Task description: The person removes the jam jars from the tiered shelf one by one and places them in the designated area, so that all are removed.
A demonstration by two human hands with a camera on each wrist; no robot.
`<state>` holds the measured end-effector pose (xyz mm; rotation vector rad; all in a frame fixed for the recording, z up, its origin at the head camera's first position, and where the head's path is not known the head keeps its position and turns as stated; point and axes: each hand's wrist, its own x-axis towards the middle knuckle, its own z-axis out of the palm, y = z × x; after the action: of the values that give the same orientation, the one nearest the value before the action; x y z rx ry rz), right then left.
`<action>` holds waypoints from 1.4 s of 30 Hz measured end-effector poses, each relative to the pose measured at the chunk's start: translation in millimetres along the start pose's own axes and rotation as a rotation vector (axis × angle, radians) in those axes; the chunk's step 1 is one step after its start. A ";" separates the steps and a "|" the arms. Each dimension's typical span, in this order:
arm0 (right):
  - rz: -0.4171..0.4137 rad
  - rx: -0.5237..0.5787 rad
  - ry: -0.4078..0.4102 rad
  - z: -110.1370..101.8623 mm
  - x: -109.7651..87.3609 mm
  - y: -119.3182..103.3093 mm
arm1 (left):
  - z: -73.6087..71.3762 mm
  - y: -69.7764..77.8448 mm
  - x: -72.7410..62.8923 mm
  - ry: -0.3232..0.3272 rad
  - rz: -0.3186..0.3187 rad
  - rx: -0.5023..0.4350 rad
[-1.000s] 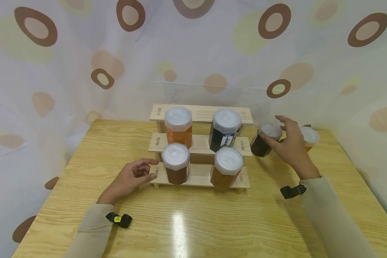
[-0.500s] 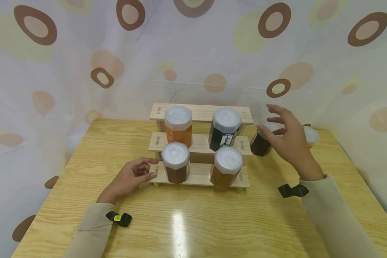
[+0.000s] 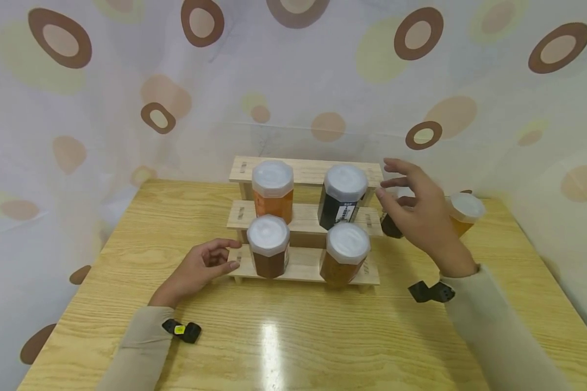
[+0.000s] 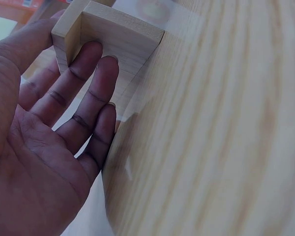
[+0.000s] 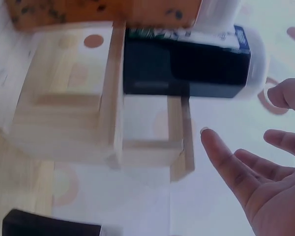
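My left hand point(image 3: 195, 271), fingers loosely bent, is at the left end of the low shelf of a three-step wooden rack point(image 3: 303, 263). In the left wrist view its fingertips lie against or close beside the rack's end point(image 4: 120, 32); contact is hard to tell. Nothing is held in my right hand point(image 3: 420, 212), which hovers near the rack's upper right end with fingers spread. Partly behind it stands a dark jar point(image 3: 390, 227) on the table. A black jar point(image 3: 330, 212) with a white label and an orange jar point(image 3: 273, 206) stand on the middle shelf.
The low shelf bears a brown jar point(image 3: 269, 264) and an amber jar point(image 3: 339, 270), both white-lidded. Right of my right hand, another orange jar point(image 3: 466, 209) stands on the wooden table point(image 3: 283, 331). A patterned cloth point(image 3: 293, 76) hangs behind.
My right hand has drawn away from the dark jar, moving left and slightly up toward the rack, and its fingers are emptied of any contact. The left hand and jars stay put.
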<state>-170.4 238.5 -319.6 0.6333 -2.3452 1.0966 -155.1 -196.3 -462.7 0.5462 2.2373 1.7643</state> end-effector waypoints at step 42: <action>-0.089 -0.056 -0.058 44.0 17.0 -22.4 | -0.4 -1.8 0.5 0.000 0.007 -0.010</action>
<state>-180.3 187.3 -321.8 0.7507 -2.3630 0.9826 -155.9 -196.8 -464.3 0.5528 2.2281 1.7773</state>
